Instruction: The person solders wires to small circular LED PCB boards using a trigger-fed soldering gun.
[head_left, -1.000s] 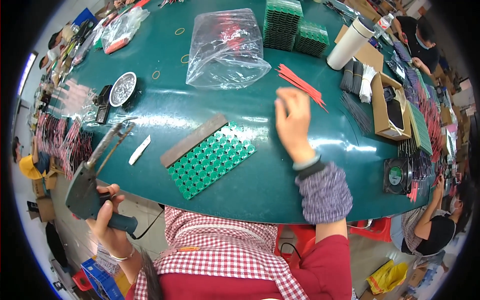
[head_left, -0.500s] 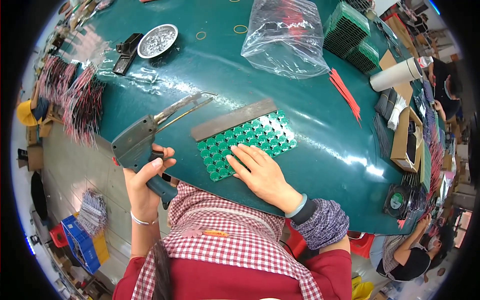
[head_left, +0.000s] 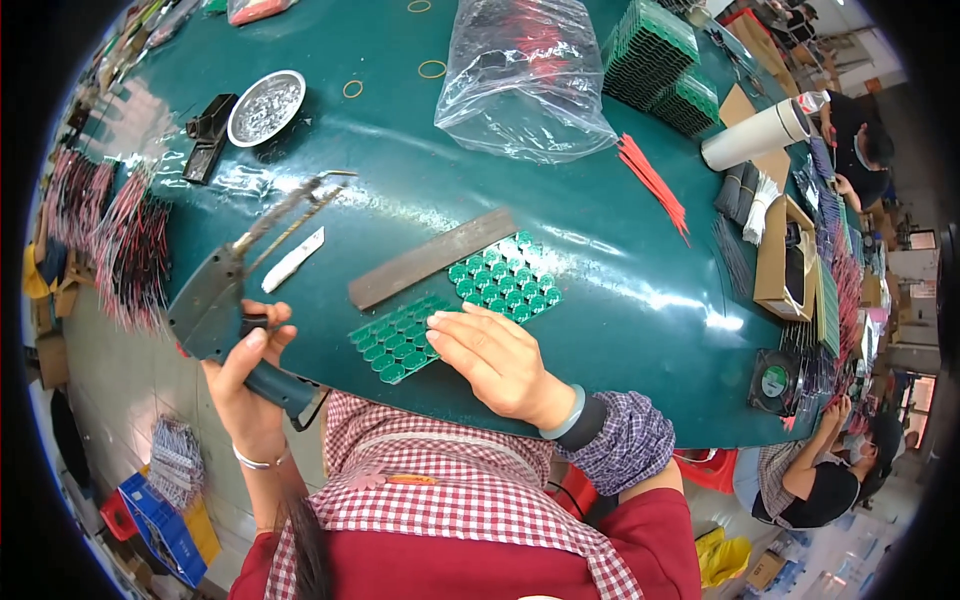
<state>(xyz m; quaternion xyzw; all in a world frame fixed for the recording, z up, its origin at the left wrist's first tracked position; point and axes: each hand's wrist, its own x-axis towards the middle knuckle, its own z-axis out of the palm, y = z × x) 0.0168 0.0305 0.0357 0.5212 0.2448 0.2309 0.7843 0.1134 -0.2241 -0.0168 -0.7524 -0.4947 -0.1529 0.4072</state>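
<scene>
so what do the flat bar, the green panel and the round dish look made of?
Flat bar: dull grey metal, likely steel, worn matte face. Green panel: looks like rigid circuit-board laminate, glossy green, round cut-outs. Round dish: bright, shiny metal, probably aluminium or steel.

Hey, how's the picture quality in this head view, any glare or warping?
Head view: sharp at centre, hands unblurred; overhead light glares white off the glossy green table right of the green panel; fisheye bends the table edge and blackens the corners.

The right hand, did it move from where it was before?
Yes. The right hand came back from near the red sticks onto the green sheet.
</scene>
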